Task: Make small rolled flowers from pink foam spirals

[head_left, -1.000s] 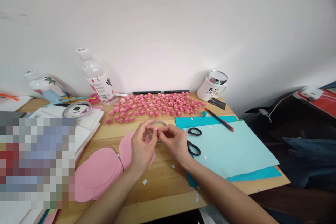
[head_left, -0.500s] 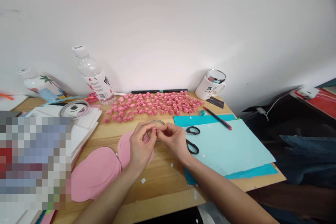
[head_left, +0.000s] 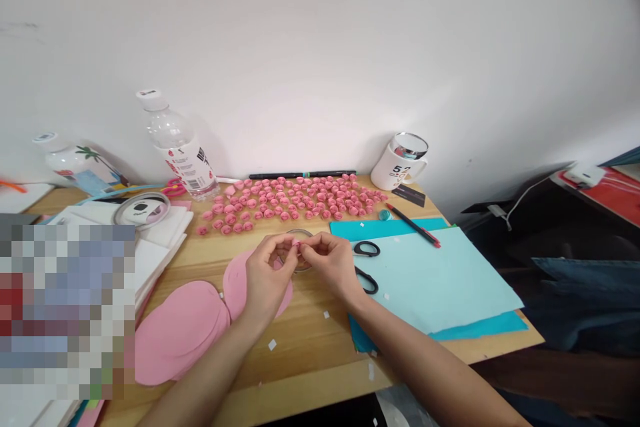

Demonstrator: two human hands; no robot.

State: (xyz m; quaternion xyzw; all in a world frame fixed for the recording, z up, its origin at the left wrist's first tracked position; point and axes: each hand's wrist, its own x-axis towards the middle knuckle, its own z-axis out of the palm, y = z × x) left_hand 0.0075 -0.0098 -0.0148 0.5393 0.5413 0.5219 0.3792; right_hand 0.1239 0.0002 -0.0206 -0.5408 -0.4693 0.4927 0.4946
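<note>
While both hands meet above the wooden desk (head_left: 310, 360), the left hand (head_left: 265, 273) and the right hand (head_left: 330, 263) pinch a small piece of pink paper (head_left: 297, 245) between thumbs and fingers; it may be a coiled strip, though the fingers hide most of it. Below them shows the rim of a tape roll (head_left: 303, 269), and two overlapping stacks of pink paper discs (head_left: 183, 330) lie near the left forearm. Black-handled scissors (head_left: 367, 281) rest by the right hand, partly on pale blue paper (head_left: 440, 280) over a turquoise sheet (head_left: 345, 231), with white scraps (head_left: 273, 345) strewn about the wood grain. Farther back, rows of pink paper rosettes (head_left: 285, 201) spread between a clear plastic bottle (head_left: 175, 140) and a white mug (head_left: 389, 169). The desk's far edge meets a plain white wall (head_left: 320, 60), faintly smudged at left; a red surface (head_left: 617, 197) bearing a white charger (head_left: 584, 175) stands beyond the right end
</note>
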